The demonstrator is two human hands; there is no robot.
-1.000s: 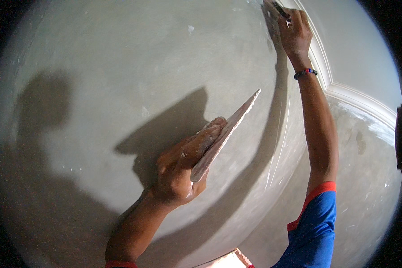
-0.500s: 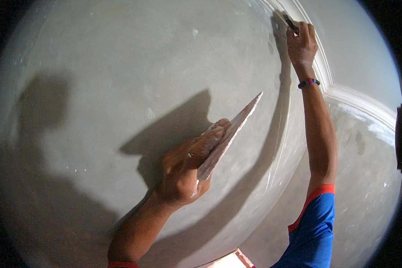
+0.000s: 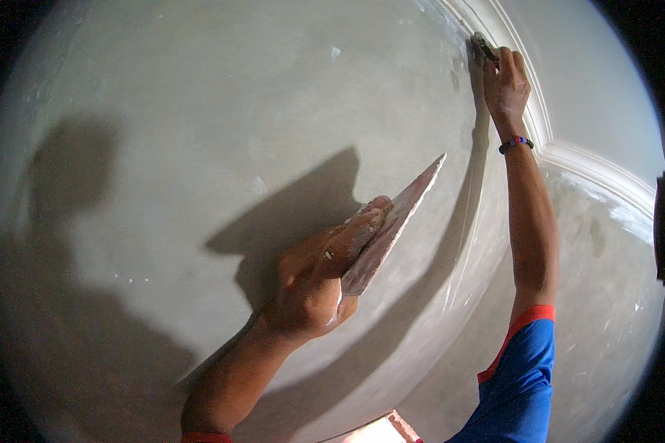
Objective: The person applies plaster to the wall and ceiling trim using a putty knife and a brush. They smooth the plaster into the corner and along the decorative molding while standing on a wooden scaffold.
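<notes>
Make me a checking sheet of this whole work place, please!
Surface: matte grey wall with white specks.
Job's things: thin, flat, pinkish-white smeared board; small dark-handled tool.
Clutter: nothing seen.
Hands: bare left hand grips the board; bare right hand holds the tool by the long white moulded cornice.
Cables: nothing seen.
Surroundings: smooth white ceiling; tall dark thing, right edge; bright brown-edged thing, bottom, unidentified.

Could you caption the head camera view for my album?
Left hand grips a flat board; right hand holds a dark tool near white cornice.
</notes>
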